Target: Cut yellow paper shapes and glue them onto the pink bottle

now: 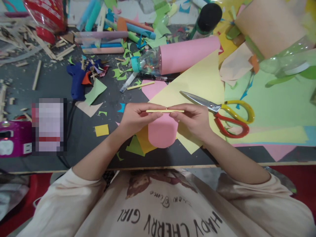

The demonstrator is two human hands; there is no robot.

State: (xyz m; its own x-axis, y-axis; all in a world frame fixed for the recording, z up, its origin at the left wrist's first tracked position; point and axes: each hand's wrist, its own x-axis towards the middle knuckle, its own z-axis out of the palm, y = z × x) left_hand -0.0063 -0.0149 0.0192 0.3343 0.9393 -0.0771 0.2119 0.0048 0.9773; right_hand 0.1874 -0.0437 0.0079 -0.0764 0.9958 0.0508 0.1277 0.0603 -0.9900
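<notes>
My left hand (pixel 138 117) and my right hand (pixel 191 117) pinch a thin pale-yellow stick (pixel 166 111) between thumbs and fingers, held level above the table. Directly below it, a pink paper piece (pixel 163 131) with rounded lower corners extends toward me. Its upper edge is behind the thumbs and stick, so I cannot tell whether it is joined to the stick. Under my hands lies a large pale-yellow paper sheet (pixel 197 79). Scissors (pixel 219 110) with yellow and red handles rest just right of my right hand, blades pointing left.
A pink-wrapped plastic bottle (pixel 190 54) lies beyond my hands. To the left are a blue glue gun (pixel 77 80), paper scraps (pixel 96 92) and a purple box-shaped device (pixel 14 138). Rolled coloured paper (pixel 103 34) lies at the back. Green sheets (pixel 266 105) cover the right side.
</notes>
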